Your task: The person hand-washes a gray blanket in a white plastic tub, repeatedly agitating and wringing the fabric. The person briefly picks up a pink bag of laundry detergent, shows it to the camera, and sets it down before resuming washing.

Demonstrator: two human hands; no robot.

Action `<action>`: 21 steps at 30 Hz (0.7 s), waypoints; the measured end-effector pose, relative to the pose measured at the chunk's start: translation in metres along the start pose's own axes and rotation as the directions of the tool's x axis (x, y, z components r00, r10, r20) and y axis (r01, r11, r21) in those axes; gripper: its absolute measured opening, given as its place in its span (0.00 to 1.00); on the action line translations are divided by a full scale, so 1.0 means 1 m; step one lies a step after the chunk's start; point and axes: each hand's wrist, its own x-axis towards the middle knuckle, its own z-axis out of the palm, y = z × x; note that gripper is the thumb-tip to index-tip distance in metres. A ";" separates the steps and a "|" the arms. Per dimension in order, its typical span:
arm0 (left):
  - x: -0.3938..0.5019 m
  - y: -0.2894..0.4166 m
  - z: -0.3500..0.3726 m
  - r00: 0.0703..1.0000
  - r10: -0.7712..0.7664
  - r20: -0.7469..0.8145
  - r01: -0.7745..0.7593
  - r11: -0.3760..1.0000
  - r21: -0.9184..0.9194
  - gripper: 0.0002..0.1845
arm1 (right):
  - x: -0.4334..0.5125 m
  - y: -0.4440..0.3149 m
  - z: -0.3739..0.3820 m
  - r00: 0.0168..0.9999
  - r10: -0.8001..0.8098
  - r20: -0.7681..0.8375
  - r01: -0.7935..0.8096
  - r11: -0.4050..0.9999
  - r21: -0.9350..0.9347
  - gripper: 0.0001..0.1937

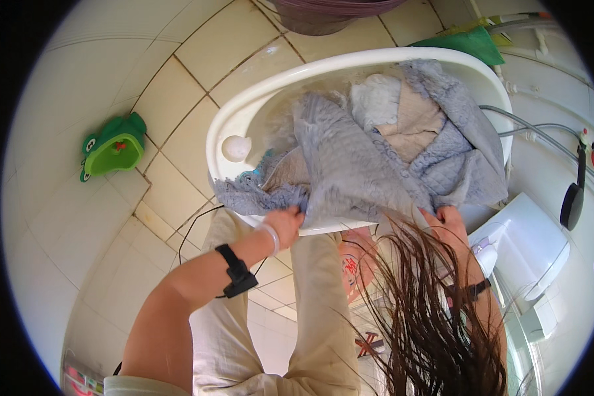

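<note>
A large grey quilted cloth (pixel 356 168) with a scalloped edge lies bunched in a white plastic tub (pixel 242 99) of water, partly draped over the near rim. Beige cloth (pixel 418 119) and a whitish piece of fabric (pixel 374 99) show among its folds. At the near rim, left of centre, my left hand (pixel 284 225) grips a bunched edge of the grey cloth. Farther right, my right hand (pixel 448 227) holds another part of that cloth at the rim, its fingers partly hidden. The cloth between my hands is blurred.
A green frog-shaped potty (pixel 116 153) is at the left wall. Behind the tub stands a purplish basin (pixel 321 15). Grey hoses (pixel 529 123) run along the right side near a white toilet tank (pixel 529 242). Long hair (pixel 425 307) hangs before my right forearm. A pink bag (pixel 356 262) lies below the tub.
</note>
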 end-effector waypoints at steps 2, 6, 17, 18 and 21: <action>0.002 0.004 0.019 0.968 0.105 0.227 -0.105 0.994 -0.011 0.19 | 0.002 0.009 0.012 0.994 0.080 0.071 -0.084 0.995 0.057 0.25; 0.068 -0.024 -0.006 0.958 -0.285 0.005 0.276 0.922 -0.273 0.24 | 0.041 0.037 0.023 0.990 0.138 -0.020 -0.138 0.990 -0.022 0.20; 0.177 0.019 -0.052 0.785 -0.617 -0.053 0.204 0.339 -0.918 0.27 | 0.049 0.048 0.028 0.863 0.461 0.206 -0.348 0.839 -0.419 0.15; 0.157 0.024 -0.055 0.778 -0.626 -0.054 0.125 0.238 -0.963 0.22 | 0.040 0.051 0.024 0.822 0.524 0.224 -0.413 0.819 -0.398 0.12; 0.065 0.046 -0.064 0.807 -0.591 0.007 0.000 -0.012 -1.000 0.19 | 0.014 0.066 -0.003 0.822 0.569 0.035 -0.535 0.791 -0.297 0.05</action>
